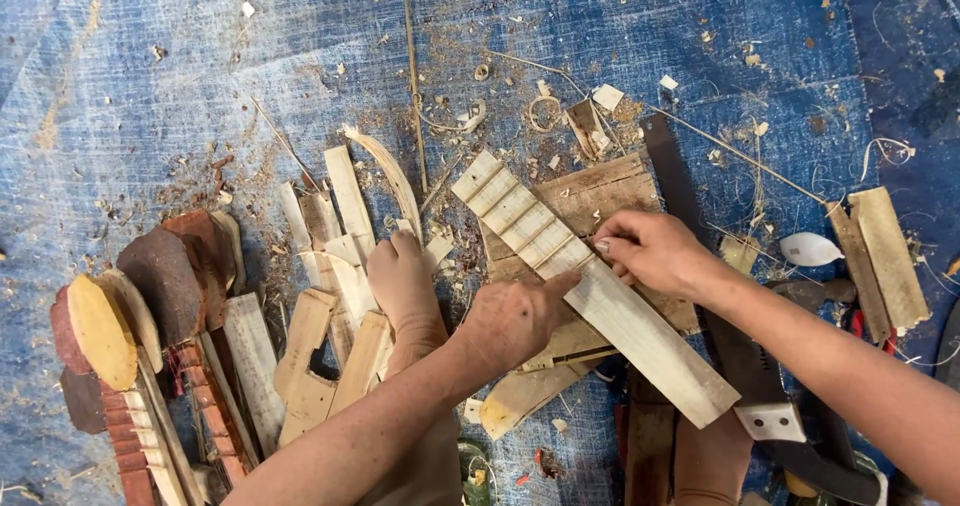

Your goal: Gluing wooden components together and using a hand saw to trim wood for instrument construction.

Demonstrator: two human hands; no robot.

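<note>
At the far left lie bark-edged offcuts (100,331) and short pale wood pieces (320,356). Your left hand (515,318) presses flat, fingers loosely curled, on the notched plank (590,286); your right hand (652,251) pinches its upper edge. The plank lies slantwise on a weathered board (600,191), looks light, stiff and splintery, and is best held by its smooth long edges. Beneath it all is a blue tarp (150,86) littered with shavings, and a saw (735,346) lies at the right.

Under the hands (590,286) lies a pale cream wooden strip (590,284) with darker crosswise grooves at its far end. It rests on a weathered grey-brown board (600,191). The tarp (150,96) beneath is mottled blue, speckled with tan sawdust. Left of the hands lie reddish-brown bark pieces (170,276) and a yellow-faced slice (100,331).
</note>
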